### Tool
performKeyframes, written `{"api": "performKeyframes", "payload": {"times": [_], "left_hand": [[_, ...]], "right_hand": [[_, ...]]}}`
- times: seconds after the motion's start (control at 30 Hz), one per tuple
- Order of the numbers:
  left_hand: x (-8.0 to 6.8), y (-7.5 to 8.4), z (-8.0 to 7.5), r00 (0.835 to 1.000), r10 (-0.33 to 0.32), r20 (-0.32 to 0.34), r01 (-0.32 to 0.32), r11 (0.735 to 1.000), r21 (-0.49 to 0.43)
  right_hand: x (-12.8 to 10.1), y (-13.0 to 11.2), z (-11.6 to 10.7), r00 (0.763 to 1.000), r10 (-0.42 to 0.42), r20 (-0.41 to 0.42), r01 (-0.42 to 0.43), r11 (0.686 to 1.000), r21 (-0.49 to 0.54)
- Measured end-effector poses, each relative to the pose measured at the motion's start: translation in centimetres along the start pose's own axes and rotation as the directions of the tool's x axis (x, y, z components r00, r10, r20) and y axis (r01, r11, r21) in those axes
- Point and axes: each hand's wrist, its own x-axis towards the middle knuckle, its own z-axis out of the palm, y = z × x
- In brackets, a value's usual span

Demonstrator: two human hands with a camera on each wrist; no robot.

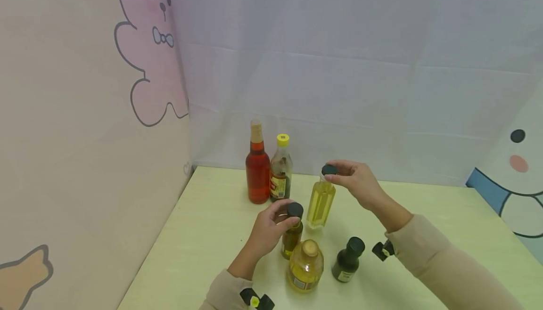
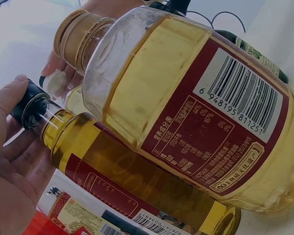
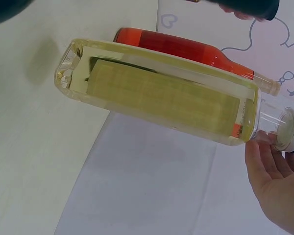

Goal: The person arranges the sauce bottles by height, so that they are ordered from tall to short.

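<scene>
My left hand [image 1: 267, 230] grips the dark-capped neck of a slim bottle of golden oil [image 1: 291, 243], its thumb and fingers on either side of the cap. That bottle's red label [image 2: 108, 183] shows in the left wrist view. Farther back, my right hand [image 1: 359, 185] pinches the dark cap of a tall clear bottle of pale yellow oil [image 1: 321, 205]. In the right wrist view its flat side and label [image 3: 161, 98] face the camera. A squat oil bottle with a gold cap [image 1: 306, 267] stands just in front of the left hand's bottle.
A small dark green bottle [image 1: 348, 262] stands right of the squat one. Behind are a tall bottle of red liquid [image 1: 257, 173] and a yellow-capped bottle [image 1: 282, 168], side by side. A cartoon-printed cloth [image 1: 85, 112] hangs along the table's left edge, a plain one [image 1: 339, 88] behind.
</scene>
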Motion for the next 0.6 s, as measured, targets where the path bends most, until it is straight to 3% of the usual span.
{"api": "performKeyframes", "payload": {"times": [0.6], "left_hand": [[0.0,-0.1,-0.1,1.0,0.004,0.009,-0.004,1.0,-0.007]], "right_hand": [[2.5,0.0,0.0,1.0,0.009,-0.008,-0.009,0.999,-0.031]]}}
